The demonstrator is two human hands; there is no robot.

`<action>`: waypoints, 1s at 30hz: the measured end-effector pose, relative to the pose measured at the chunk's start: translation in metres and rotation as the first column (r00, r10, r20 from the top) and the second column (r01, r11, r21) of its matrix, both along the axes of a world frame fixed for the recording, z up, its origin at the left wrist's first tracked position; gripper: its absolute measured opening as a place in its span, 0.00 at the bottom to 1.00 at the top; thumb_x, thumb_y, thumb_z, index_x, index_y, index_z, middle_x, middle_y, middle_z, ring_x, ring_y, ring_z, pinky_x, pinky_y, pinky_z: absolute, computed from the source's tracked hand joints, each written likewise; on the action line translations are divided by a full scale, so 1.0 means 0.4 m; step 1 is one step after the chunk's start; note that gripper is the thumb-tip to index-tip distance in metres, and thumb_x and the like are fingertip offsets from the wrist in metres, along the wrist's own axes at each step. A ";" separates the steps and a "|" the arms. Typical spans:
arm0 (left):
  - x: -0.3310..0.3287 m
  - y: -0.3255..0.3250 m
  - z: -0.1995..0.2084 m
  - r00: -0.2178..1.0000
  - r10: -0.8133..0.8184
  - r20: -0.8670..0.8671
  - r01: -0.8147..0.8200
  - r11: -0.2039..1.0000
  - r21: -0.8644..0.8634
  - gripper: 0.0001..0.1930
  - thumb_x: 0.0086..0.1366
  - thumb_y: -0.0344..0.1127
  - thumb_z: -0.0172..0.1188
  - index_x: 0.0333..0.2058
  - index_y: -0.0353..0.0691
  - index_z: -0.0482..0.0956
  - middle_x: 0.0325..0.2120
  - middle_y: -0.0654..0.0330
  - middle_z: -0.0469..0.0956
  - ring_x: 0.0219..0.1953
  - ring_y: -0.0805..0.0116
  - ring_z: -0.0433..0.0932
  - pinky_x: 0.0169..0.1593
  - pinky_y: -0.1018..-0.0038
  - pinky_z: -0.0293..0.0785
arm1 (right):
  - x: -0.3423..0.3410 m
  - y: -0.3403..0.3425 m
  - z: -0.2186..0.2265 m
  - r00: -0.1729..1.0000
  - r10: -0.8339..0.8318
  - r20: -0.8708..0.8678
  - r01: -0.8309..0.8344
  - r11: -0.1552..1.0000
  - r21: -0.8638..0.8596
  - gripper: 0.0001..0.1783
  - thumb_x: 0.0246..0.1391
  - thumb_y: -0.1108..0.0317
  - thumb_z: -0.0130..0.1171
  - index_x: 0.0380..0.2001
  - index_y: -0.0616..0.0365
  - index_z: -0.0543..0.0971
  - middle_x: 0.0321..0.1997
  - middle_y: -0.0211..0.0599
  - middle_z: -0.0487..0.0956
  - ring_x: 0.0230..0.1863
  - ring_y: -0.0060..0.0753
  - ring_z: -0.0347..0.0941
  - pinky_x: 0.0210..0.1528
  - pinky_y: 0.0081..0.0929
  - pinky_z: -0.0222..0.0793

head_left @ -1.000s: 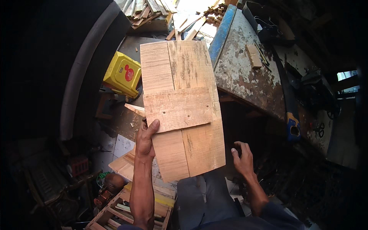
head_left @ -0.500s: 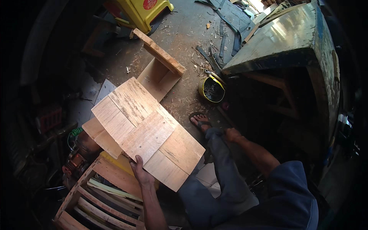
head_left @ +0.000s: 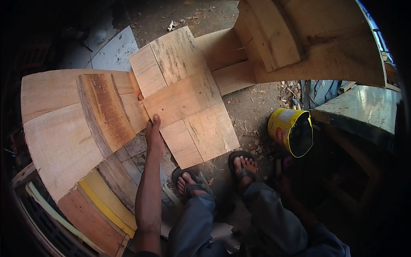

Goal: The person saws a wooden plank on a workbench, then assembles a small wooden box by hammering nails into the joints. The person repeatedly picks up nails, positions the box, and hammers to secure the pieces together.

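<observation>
My left hand (head_left: pixel 155 139) grips the edge of a wooden board assembly, its thumb lying on the pale middle panel (head_left: pixel 188 103) and its fingers hidden beneath. This middle panel is made of several planks, with a cross board fixed over them by small fasteners. A wide side panel (head_left: pixel 64 124) with a rough brown batten spreads out at the left. At the upper right, another large panel (head_left: pixel 334 47) with its own batten rises close to view. My right hand (head_left: pixel 284 185) hangs low in deep shadow beside my right knee, below a yellow bucket; its fingers cannot be made out.
The yellow bucket (head_left: pixel 278 128) with a dark inside stands right of my feet. Behind it is a worn workbench (head_left: pixel 368 109). A wooden crate (head_left: pixel 92 220) with slats and a yellow strip sits at the lower left. Shavings litter the floor (head_left: pixel 248 111).
The wooden assembly has turned and now fills more of the view, its side panels showing on both sides. My left hand still holds it. My right hand has dropped from the knee into shadow.
</observation>
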State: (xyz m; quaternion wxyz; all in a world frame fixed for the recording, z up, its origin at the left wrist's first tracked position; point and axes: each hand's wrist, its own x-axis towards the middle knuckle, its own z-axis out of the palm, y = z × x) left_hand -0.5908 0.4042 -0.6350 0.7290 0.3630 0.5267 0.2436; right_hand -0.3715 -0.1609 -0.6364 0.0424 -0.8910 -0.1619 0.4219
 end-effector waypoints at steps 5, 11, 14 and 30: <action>0.017 -0.018 -0.025 0.908 -0.072 -0.413 0.164 0.968 0.192 0.46 0.61 0.61 0.72 0.61 0.25 0.69 0.52 0.45 0.78 0.56 0.57 0.77 0.60 0.64 0.73 | -0.037 0.161 0.171 0.991 0.008 -0.135 0.021 0.976 0.215 0.22 0.54 0.64 0.66 0.48 0.65 0.73 0.36 0.60 0.82 0.37 0.60 0.82 0.38 0.50 0.76; 0.021 0.045 -0.031 0.933 -0.186 -0.308 0.236 0.963 0.133 0.39 0.60 0.60 0.73 0.54 0.27 0.79 0.47 0.46 0.83 0.52 0.58 0.81 0.54 0.65 0.76 | 0.039 0.670 0.259 0.961 0.250 0.122 -0.263 0.673 0.691 0.23 0.62 0.64 0.61 0.54 0.65 0.67 0.36 0.60 0.81 0.36 0.69 0.81 0.33 0.52 0.77; 0.036 0.066 -0.017 0.887 -0.239 -0.396 0.303 0.947 0.107 0.39 0.60 0.60 0.72 0.55 0.28 0.78 0.49 0.46 0.82 0.53 0.57 0.80 0.56 0.64 0.75 | 0.075 0.810 0.239 0.919 0.145 0.367 -0.379 0.581 0.720 0.25 0.63 0.63 0.61 0.56 0.64 0.64 0.32 0.64 0.81 0.34 0.71 0.80 0.32 0.56 0.75; 0.042 0.053 -0.029 0.771 -0.220 -0.598 0.368 0.920 0.135 0.42 0.57 0.68 0.70 0.51 0.29 0.82 0.48 0.42 0.83 0.52 0.49 0.82 0.55 0.59 0.76 | 0.030 0.897 0.170 0.885 0.269 0.380 -0.441 0.744 0.502 0.16 0.69 0.58 0.51 0.52 0.54 0.63 0.27 0.62 0.81 0.29 0.75 0.77 0.32 0.66 0.70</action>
